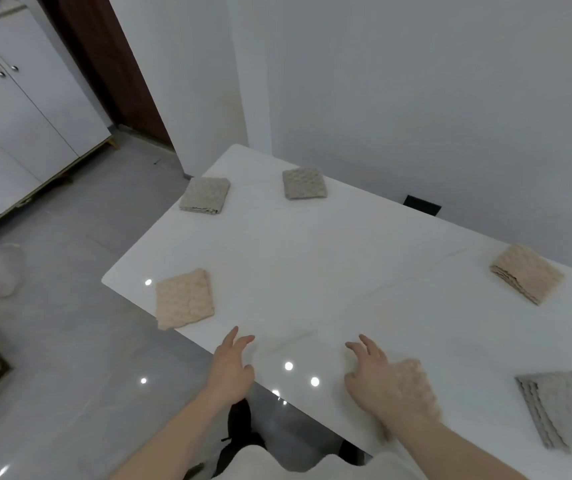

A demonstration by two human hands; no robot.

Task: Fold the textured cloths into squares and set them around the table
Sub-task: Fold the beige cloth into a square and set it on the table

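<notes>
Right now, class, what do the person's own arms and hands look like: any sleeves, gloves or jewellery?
Both forearms are bare to the bottom edge of the picture, with no sleeves showing. The left hand and right hand wear no gloves, and no rings, watch or bracelet can be seen. The right hand is slightly motion-blurred.

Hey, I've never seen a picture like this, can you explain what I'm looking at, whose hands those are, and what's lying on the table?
This is one picture from a wide-angle camera worn on a person's head, looking forward and down; there is no robot. The left hand and right hand hover open over a glossy white table, holding nothing. Six folded textured cloths lie around it: two grey cloths at the far end, a beige cloth near the left edge, a beige cloth far right, a grey cloth near right, and a blurred beige cloth partly hidden behind the right hand. I cannot tell if the hand touches it.
</notes>
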